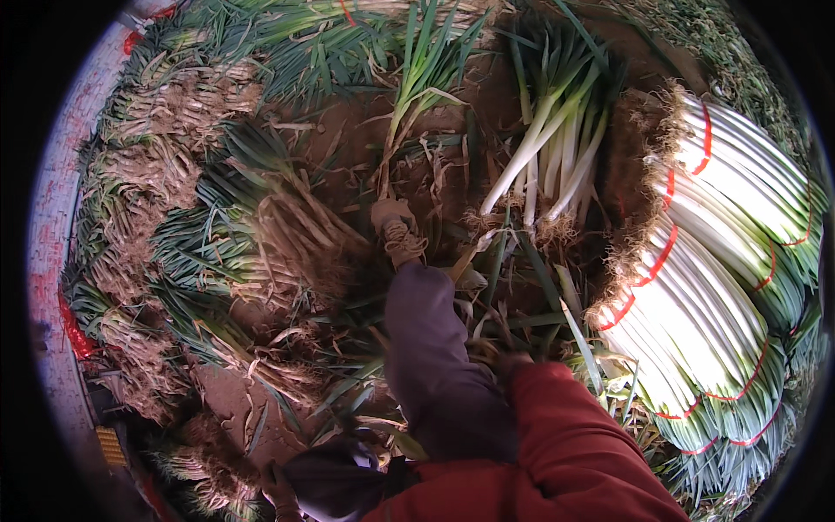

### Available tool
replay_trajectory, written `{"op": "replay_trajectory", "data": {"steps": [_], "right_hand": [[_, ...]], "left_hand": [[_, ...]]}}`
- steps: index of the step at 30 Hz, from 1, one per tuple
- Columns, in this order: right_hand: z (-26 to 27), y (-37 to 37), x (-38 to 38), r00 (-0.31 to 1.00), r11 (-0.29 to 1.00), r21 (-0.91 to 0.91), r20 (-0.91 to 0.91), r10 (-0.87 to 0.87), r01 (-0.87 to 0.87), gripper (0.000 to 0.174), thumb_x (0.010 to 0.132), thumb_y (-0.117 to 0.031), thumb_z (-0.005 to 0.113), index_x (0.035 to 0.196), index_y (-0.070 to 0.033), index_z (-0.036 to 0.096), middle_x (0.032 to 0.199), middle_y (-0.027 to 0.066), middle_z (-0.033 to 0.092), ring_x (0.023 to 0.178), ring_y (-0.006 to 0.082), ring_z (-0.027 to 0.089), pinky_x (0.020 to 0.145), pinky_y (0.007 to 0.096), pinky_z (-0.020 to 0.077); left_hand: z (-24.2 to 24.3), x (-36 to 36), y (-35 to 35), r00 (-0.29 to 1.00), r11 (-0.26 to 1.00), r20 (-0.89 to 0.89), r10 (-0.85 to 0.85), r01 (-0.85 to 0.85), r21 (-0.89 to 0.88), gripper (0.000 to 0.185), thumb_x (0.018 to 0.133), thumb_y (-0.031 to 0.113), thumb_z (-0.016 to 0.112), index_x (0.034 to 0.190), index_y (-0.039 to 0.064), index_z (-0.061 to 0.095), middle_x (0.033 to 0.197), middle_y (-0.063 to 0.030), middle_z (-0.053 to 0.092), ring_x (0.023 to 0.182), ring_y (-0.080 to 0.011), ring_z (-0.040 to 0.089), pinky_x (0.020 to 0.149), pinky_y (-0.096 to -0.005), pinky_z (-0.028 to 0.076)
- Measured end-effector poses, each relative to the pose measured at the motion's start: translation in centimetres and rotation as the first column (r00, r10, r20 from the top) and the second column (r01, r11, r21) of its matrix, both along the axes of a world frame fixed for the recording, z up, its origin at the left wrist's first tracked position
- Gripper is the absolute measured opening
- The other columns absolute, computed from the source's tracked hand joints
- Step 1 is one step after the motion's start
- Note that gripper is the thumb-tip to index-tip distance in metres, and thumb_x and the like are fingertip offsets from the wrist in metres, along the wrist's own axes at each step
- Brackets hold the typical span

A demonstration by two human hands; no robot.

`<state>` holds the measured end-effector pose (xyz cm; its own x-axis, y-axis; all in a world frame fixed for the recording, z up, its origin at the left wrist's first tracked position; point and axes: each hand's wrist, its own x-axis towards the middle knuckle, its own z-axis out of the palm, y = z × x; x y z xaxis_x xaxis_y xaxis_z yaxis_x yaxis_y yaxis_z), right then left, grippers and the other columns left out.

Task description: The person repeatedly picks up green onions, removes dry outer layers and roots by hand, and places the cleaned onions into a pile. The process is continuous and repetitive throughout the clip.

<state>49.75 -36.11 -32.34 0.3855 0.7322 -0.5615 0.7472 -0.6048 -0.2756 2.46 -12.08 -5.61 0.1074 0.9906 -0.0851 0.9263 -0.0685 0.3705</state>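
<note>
A red sleeve leads to my right hand [515, 363], low beside my outstretched leg. The hand is dark and blurred among leek leaves and dry scraps, and its fingers are hidden. My left hand cannot be made out. Ahead lie loose leeks with white stems [554, 150], roots toward me. One untrimmed leek plant [404, 98] lies beyond my shoe. To the right are several bundles of clean leeks [691, 293] bound with red bands, their roots facing inward.
Soil-covered leeks [306, 228] lie in heaps on the left, with more leafy leeks [313, 59] at the far side. My tan shoe [396, 228] rests on the brown ground among leaf scraps. A pale, red-marked wall or edge [55, 215] runs along the left.
</note>
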Motion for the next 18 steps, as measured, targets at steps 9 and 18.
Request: {"op": "replay_trajectory", "data": {"steps": [9,18], "right_hand": [[2.2,-7.1,-1.4,0.978,0.992,-0.107,-0.189,-0.092,0.073,0.05,0.077,-0.031,0.071,0.118,-0.006,0.058,0.114,0.017,0.058,0.105,0.0317,0.058,0.091,0.042,0.0458],[2.1,-15.6,-2.1,0.972,0.985,-0.136,-0.198,-0.129,0.103,0.039,0.08,-0.026,0.07,0.111,-0.005,0.06,0.103,0.0144,0.061,0.095,0.0302,0.06,0.084,0.0401,0.0482]], "left_hand": [[-3.1,4.5,4.6,0.981,0.978,0.074,-0.179,0.186,-0.098,0.025,0.094,0.02,0.057,0.1,-0.003,0.065,0.09,-0.0159,0.068,0.082,-0.0243,0.064,0.077,-0.0347,0.05],[-2.4,9.2,4.4,0.925,0.921,0.057,-0.377,0.38,-0.079,0.028,0.087,0.026,0.062,0.101,0.002,0.067,0.09,-0.0152,0.068,0.084,-0.0256,0.064,0.078,-0.0378,0.049]]}}
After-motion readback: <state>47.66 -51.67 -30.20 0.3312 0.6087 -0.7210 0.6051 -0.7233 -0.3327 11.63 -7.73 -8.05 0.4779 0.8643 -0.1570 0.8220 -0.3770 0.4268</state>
